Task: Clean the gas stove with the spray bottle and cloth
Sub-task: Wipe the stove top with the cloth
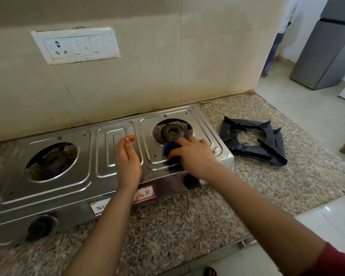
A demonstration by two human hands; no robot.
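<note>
The right hand gripped the dark cloth on the gas stove beside its right burner. The left hand hung over the middle panel, loosely curled and empty. Pan supports, possibly 2 stacked, lay aside. I judged the wiping midway; no spray bottle showed.

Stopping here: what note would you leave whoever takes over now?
Left hand: empty, fingers loosely curled, over the middle of the stove.
Right hand: holds the cloth on the stove top beside the right burner.
Pan supports: off, stacked on the counter right of the stove.
Spray bottle: not in view.
Done: supports removed.
To do: wiping; how much is wiped I cannot tell.
</note>
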